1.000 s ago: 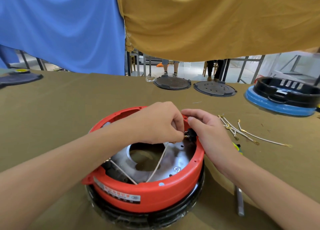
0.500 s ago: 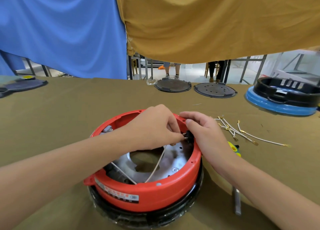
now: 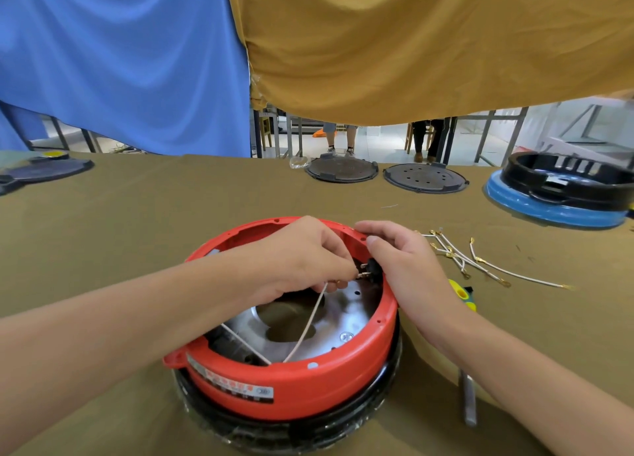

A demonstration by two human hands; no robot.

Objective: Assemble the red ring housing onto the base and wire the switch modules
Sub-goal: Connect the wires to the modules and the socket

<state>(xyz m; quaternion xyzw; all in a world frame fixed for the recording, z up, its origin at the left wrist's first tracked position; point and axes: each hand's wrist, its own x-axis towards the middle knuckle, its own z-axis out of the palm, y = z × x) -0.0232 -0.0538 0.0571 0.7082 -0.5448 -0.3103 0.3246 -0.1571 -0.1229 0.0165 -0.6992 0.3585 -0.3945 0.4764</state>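
- Red ring housing [image 3: 302, 383] sits on the black base [image 3: 288, 431] at the near middle of the table [image 3: 137, 222], so its open top gives both hands room to reach the inner wall.
- Switch module [image 3: 372, 268], black, is set in the housing's far-right wall, its metal terminals pointing inward.
- Right hand [image 3: 408, 270] wraps over the rim there, fingers curled against the module, probably bracing it.
- Left hand [image 3: 305, 256] pinches the end of a white wire [image 3: 308, 321] just beside the terminals, fingers closed tight.
- Spare wires [image 3: 480, 263] lie to the right, within reach.
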